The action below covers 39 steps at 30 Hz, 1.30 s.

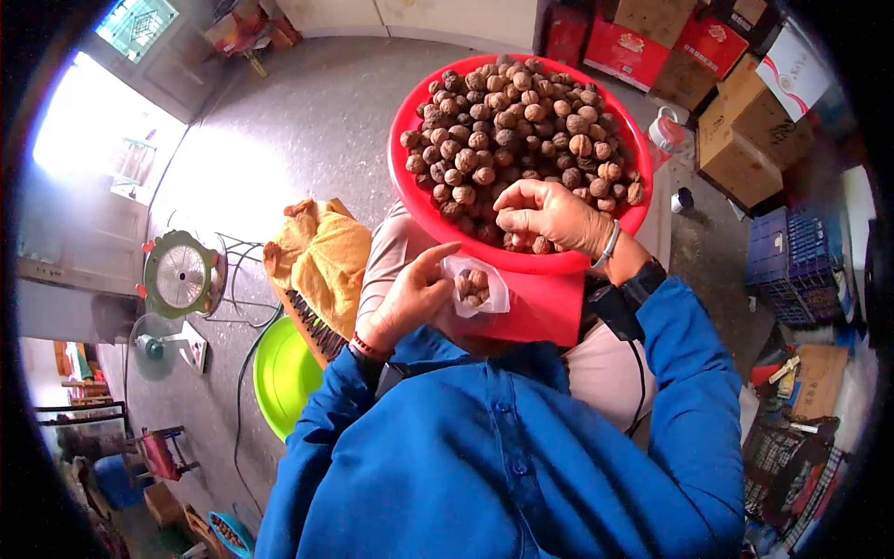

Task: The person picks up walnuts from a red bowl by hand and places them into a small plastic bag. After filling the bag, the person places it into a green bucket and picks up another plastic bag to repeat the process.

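A red basin [402, 191] heaped with brown walnuts [507, 116] sits in front of me. Just below its near rim is a small clear plastic bag [498, 296] with several walnuts inside, against a red surface [545, 312]. My left hand [414, 296] has its thumb and index finger at the bag's left edge, gripping it. Over the near right part of the basin, my right hand [563, 222] has curled fingers with the thumb close to the index finger. Whatever those fingers hold, if anything, is hidden.
To the left are a yellow cloth [326, 261], a bright green basin [279, 373] and a round fan [179, 273] with cables on the floor. Cardboard boxes [745, 140], a red-and-clear jug [666, 130] and a dark blue crate [792, 265] stand to the right.
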Motion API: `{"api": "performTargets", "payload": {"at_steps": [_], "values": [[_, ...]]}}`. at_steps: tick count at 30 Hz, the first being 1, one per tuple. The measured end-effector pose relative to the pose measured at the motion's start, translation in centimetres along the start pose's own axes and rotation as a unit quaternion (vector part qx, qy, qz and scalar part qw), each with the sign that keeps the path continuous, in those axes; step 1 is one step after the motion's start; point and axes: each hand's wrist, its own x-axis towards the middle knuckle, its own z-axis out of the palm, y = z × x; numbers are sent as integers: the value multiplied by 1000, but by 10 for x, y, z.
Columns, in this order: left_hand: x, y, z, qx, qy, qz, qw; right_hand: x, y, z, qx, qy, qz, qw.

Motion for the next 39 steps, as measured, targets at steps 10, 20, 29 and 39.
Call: {"api": "performTargets", "payload": {"at_steps": [10, 20, 29, 39], "values": [[1, 1, 2, -16, -9, 0, 1000, -7, 6, 22, -77, -98, -56, 991], [-2, 9, 1, 20, -11, -19, 1000, 8, 12, -36, -127, 147, -94, 976], [1, 5, 0, 26, -1, -10, 1000, 15, 33, -63, -400, 241, -145, 872], [3, -2, -4, 0, -13, -17, 1000, 28, 42, -62, -479, 250, -147, 828]]}}
